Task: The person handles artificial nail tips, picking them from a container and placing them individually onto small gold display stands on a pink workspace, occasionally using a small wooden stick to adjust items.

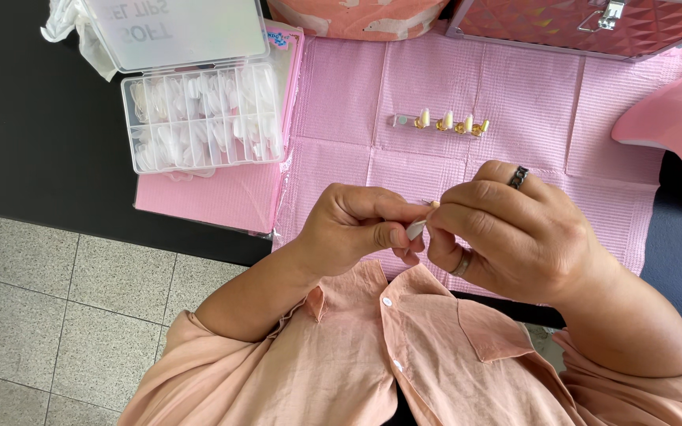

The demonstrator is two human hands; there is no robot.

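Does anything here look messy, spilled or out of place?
A little. A few loose nail tips lie outside the open plastic box, just past its near edge on the pink pad. The tips on the holder strip stand in line.

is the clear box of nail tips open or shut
Open. The clear compartment box has its lid swung back and up, leaving the rows of nail tips uncovered.

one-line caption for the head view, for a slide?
Left hand and right hand pinch a small whitish nail tip above a pink paper mat, beside an open clear compartment box.
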